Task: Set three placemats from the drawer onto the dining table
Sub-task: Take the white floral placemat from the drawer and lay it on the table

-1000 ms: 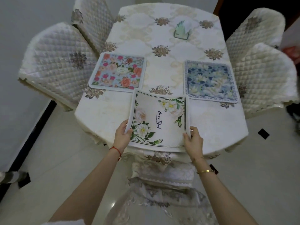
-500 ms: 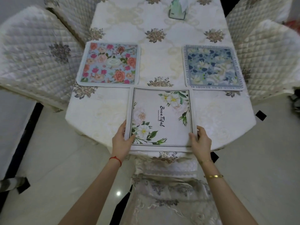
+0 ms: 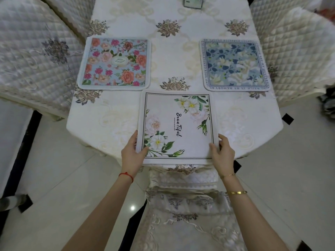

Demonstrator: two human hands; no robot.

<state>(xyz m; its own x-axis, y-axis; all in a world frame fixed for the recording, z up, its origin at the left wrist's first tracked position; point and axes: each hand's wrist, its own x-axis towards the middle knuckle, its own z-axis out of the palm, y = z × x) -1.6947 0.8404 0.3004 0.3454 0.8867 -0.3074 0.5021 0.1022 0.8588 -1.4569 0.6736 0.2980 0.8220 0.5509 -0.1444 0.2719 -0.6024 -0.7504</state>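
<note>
Bare tablecloth [image 3: 108, 120] lies open at the frame's centre left and centre right beside the white placemat [image 3: 176, 124], a clear strip runs up the middle between the pink placemat [image 3: 116, 63] and blue placemat [image 3: 235, 65], and quilted chairs [image 3: 32, 57] crowd both sides.

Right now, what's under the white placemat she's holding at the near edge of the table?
The white placemat lies on the cream tablecloth, gripped by the left hand and right hand. The cloth beneath it is covered, so anything there cannot be seen.
</note>
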